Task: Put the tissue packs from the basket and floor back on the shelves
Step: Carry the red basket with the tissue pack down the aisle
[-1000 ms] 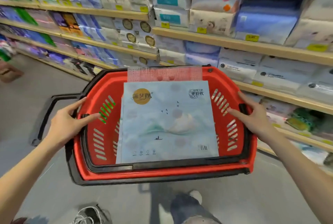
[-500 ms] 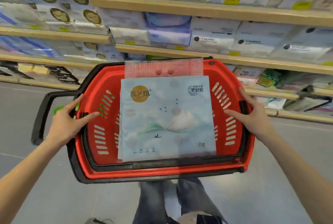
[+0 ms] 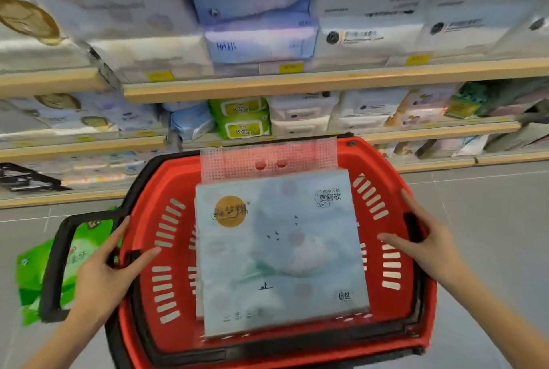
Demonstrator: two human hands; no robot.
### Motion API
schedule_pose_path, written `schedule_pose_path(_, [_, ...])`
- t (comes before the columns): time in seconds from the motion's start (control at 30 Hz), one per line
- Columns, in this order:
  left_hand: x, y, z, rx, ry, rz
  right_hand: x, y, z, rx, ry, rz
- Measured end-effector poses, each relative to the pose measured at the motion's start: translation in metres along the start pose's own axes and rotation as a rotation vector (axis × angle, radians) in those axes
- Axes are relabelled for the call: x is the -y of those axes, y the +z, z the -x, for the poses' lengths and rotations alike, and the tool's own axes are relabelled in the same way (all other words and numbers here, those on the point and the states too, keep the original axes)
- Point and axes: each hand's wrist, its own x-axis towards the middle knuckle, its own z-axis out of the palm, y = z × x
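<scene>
Far left, I see a green pack (image 3: 32,276) on the floor (image 3: 490,220), partly behind the black handle (image 3: 55,267). My left hand (image 3: 102,276) grips the basket (image 3: 154,190) at its left rim, thumb inside, fingers spread along the outside. In the basket a pale blue tissue pack (image 3: 279,253) lies flat, its clear flap (image 3: 267,157) toward the shelves (image 3: 297,83). My right hand (image 3: 427,250) holds the right rim, thumb inside, fingers apparently wrapped outside. The shelved packs are blurred.

bright even store light; shelves (image 3: 326,80) motion-blurred (edges bowed by wide lens).
</scene>
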Motion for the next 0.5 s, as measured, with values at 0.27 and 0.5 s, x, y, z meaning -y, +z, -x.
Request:
schedule_pose_path(0.27, [0.083,0.122,-0.103,-0.067,0.055,-0.025,-0.115,0.076,-0.105,-0.037,-0.001,0.016])
schedule_pose_path(0.5, [0.141,0.200,-0.162,-0.088,0.082,-0.022,-0.183,0.117,-0.164,-0.070,-0.009,0.054])
